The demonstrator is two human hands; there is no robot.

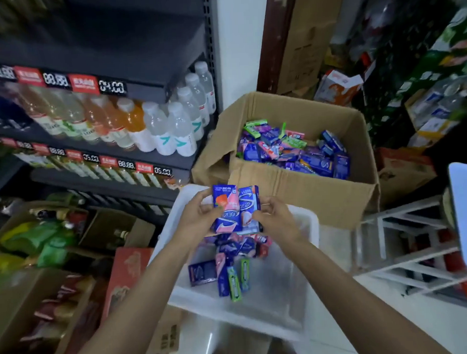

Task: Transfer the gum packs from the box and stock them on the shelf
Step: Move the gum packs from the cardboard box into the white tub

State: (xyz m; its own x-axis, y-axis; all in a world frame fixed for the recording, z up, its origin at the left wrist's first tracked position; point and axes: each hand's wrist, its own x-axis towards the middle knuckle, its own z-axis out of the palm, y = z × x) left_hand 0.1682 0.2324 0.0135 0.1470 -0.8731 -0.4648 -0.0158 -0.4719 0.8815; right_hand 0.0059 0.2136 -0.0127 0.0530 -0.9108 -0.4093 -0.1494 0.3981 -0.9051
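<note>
A brown cardboard box [303,192] stands in the middle, holding several loose blue, purple, pink and green gum packs [293,149]. In front of it sits a clear plastic bin [274,310] with more gum packs [231,266] inside. Above the bin, my left hand [199,216] and my right hand [275,218] together grip a small bunch of blue and pink gum packs [234,209], the left on its left side, the right on its right side. The dark shelf [133,152] with price tags is at the left.
The shelf rows hold drink bottles [154,124]. Open cartons of snacks [42,268] crowd the floor at the lower left. A white step ladder [403,246] stands at the right, with stacked cartons and goods [428,104] behind it.
</note>
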